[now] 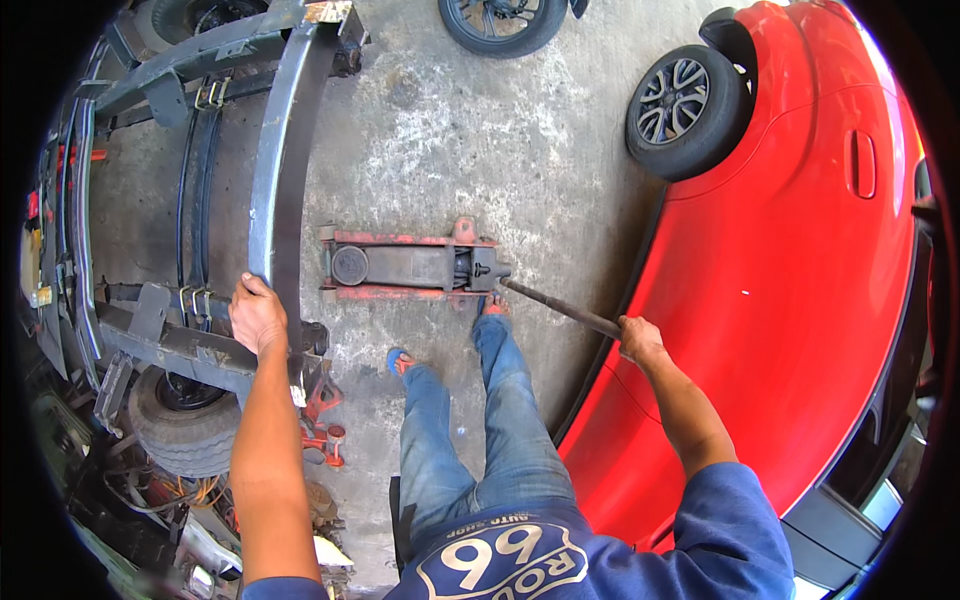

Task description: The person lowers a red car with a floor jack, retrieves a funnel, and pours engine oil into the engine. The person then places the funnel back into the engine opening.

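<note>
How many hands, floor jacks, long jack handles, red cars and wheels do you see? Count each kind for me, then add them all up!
Hands: 2
Floor jack: 1
Long jack handle: 1
Red car: 1
Wheels clearly showing: 4
Total: 9

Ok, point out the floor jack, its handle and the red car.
Floor jack [412, 266], head view: middle of its grey lifting arm.
Handle [560, 306], head view: middle of its visible shaft.
Red car [780, 260], head view: red bodywork on its side.
</note>
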Demonstrator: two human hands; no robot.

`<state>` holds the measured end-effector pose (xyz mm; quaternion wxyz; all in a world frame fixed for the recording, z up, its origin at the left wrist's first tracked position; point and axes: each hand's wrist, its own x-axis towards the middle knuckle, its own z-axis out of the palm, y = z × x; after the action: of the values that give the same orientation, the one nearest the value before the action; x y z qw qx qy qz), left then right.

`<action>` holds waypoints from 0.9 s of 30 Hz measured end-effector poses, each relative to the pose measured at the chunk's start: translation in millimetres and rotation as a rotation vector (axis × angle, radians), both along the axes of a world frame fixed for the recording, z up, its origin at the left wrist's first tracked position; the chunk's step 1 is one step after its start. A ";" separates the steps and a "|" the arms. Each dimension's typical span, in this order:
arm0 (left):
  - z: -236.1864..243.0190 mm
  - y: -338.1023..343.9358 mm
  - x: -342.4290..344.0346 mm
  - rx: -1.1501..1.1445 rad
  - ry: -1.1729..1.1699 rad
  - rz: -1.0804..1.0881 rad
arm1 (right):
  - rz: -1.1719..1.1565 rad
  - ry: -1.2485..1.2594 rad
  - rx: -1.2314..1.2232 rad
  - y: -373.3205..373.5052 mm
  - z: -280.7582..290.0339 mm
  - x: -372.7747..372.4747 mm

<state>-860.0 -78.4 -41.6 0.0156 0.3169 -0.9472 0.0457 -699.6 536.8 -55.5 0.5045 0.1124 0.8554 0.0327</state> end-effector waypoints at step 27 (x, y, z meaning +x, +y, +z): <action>5.3 6.3 -3.6 0.038 -0.042 0.066 | -0.038 -0.068 -0.196 47.5 28.0 2.6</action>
<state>-863.5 -72.1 -36.3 -0.0118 0.3470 -0.9371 0.0345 -697.0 584.3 -27.5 0.5422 0.0776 0.8347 -0.0567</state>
